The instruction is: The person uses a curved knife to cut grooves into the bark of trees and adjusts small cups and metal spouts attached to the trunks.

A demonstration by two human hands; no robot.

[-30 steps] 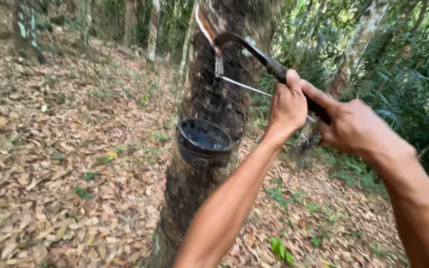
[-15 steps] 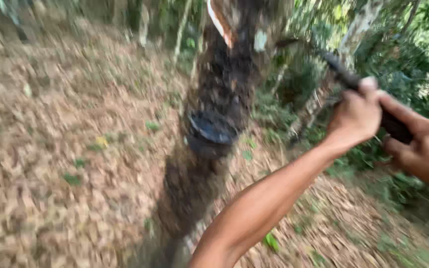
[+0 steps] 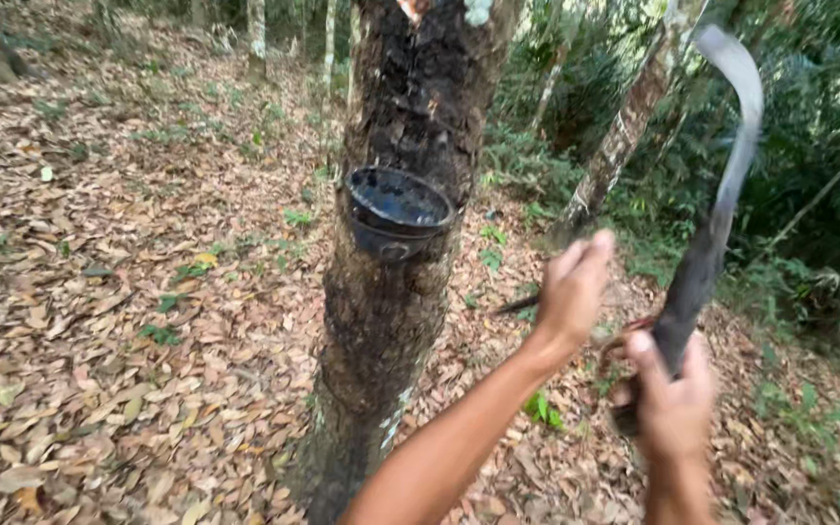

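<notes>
A dark-barked tree trunk (image 3: 410,87) stands in the middle, with a black cup (image 3: 397,210) fixed to its front. My right hand (image 3: 674,401) grips the dark handle of a long tapping knife (image 3: 721,194), held upright to the right of the trunk with its curved blade tip near the top edge. My left hand (image 3: 574,288) is off the knife, a little to its left and right of the trunk. It is blurred, its fingers look curled together, and nothing shows in them.
Dry brown leaves (image 3: 128,321) cover the sloping ground. A thinner pale trunk (image 3: 624,126) leans behind on the right, with green undergrowth (image 3: 809,224) around it. More trunks stand far back at the upper left.
Both hands pulled the knife away from the cut on the trunk and down to the right. My left hand let go of it; the blade now points up. The view swung lower.
</notes>
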